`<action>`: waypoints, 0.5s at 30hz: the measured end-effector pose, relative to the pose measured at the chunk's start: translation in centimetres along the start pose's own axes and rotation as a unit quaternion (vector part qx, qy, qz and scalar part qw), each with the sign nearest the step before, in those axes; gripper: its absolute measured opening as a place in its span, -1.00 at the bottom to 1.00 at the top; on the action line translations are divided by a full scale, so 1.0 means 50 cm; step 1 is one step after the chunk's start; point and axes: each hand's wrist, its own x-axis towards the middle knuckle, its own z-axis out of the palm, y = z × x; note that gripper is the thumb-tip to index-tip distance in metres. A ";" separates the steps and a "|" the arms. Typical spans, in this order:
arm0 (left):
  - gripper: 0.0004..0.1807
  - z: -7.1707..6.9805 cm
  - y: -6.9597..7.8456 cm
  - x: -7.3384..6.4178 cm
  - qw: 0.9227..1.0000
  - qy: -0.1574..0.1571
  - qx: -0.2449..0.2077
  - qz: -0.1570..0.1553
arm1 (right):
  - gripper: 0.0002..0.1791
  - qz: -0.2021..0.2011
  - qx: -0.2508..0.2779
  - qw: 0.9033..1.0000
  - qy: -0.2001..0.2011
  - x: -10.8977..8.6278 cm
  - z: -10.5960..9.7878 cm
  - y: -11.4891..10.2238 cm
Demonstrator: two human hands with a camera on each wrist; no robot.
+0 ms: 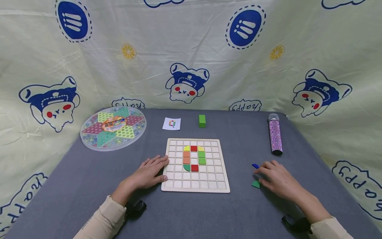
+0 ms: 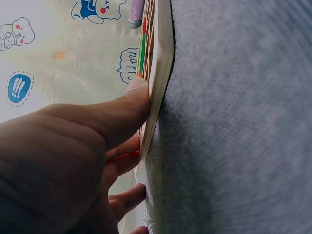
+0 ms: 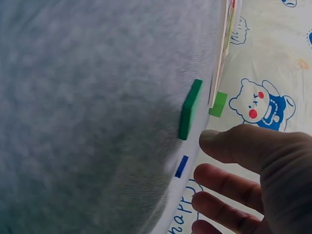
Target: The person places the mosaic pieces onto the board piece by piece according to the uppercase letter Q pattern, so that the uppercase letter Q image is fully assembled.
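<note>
A pale wooden grid board (image 1: pixel 176 185) lies on the table with a ring of coloured pieces in its cells: yellow, red, orange and green. My left hand (image 1: pixel 150 172) touches the board's left edge, thumb and fingers spread apart. In the left wrist view, the thumb (image 2: pixel 134 105) lies against the board's side. To the right of the board, my right hand (image 1: pixel 276 177) hovers beside a green piece (image 1: pixel 256 184) and a blue piece (image 1: pixel 255 166). The right wrist view shows both loose pieces, green (image 3: pixel 190 109) and blue (image 3: pixel 181 166), apart from the loosely bent fingers.
Behind the board lie a small card (image 1: pixel 171 123) with a printed coloured pattern and a green block (image 1: pixel 202 121). A round board-game case (image 1: pixel 89 141) with a star pattern stands at the back left. A glittery purple microphone-like cylinder (image 1: pixel 275 136) lies at the back right.
</note>
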 end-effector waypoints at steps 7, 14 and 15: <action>-0.30 0.001 -0.002 -0.001 1.000 0.001 -0.003 0.002 | -0.73 0.002 -0.021 1.000 0.005 0.004 0.012 0.014; -0.29 0.002 -0.004 -0.001 1.000 0.004 -0.005 0.005 | -0.72 0.012 -0.022 1.000 -0.015 0.004 0.012 0.017; -0.29 0.002 -0.005 -0.001 1.000 0.005 -0.006 0.007 | -0.72 0.012 -0.020 1.000 -0.019 0.003 0.011 0.016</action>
